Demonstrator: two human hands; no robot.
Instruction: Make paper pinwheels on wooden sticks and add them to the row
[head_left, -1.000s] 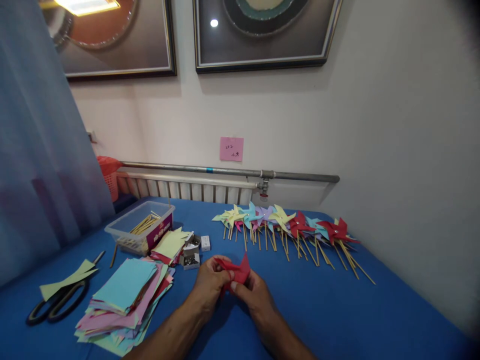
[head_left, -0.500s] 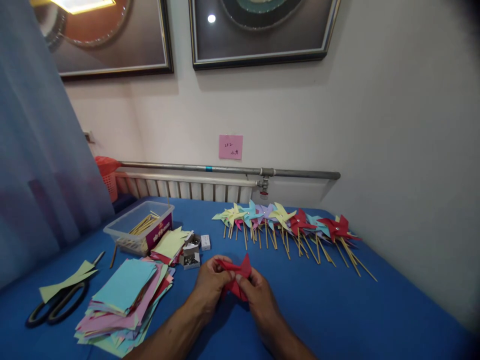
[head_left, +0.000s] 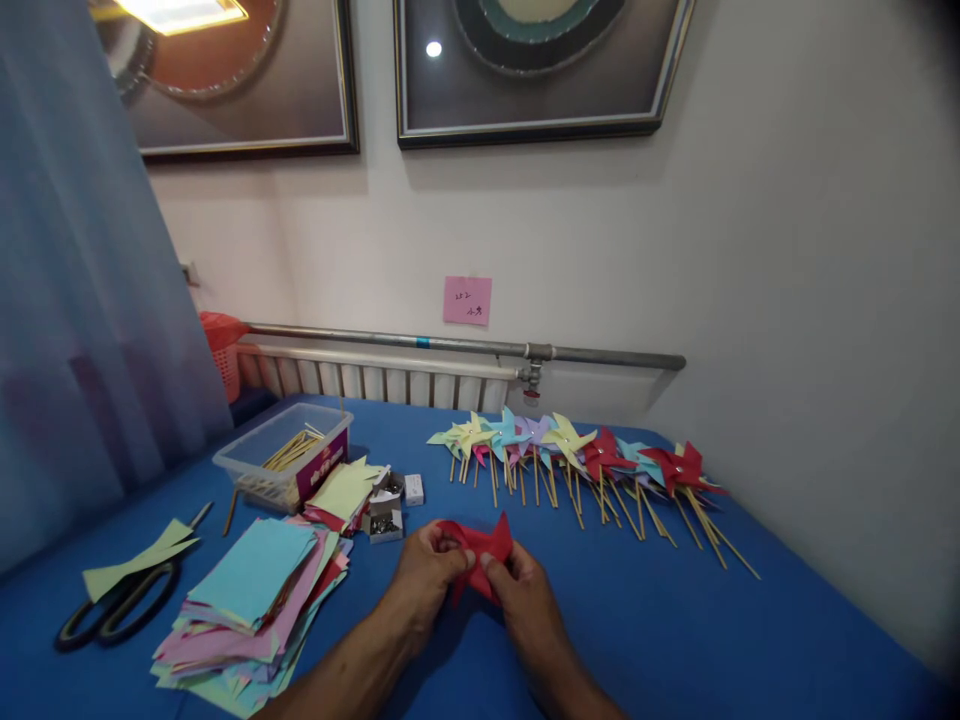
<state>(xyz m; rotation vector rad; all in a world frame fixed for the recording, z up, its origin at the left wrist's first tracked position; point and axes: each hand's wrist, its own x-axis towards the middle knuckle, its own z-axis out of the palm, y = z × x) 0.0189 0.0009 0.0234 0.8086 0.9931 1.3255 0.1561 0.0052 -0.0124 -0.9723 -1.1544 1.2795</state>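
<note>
A person's left hand (head_left: 426, 572) and right hand (head_left: 523, 592) meet over a blue tabletop (head_left: 675, 640), both pinched closed on a folded red paper piece (head_left: 480, 548) held just above the cloth near the front edge. The paper's points stick up between the fingertips; whether a pin is in it cannot be told.

To the left lies a stack of coloured paper squares (head_left: 251, 590), with black scissors (head_left: 112, 610) beside it under a yellow-green offcut (head_left: 139, 560). Behind the stack stand a clear plastic tub of wooden sticks (head_left: 289, 458) and small open boxes of pins (head_left: 386, 510). A row of finished pinwheels (head_left: 577, 460) fans along the far side below a radiator pipe (head_left: 465, 345).

The risk, as judged here: thin paper pinched this tightly can tear or crease at the centre, and a slackened grip would let the folded corners spring apart. The pin boxes sit close to the left wrist, where a careless sweep could spill them.
</note>
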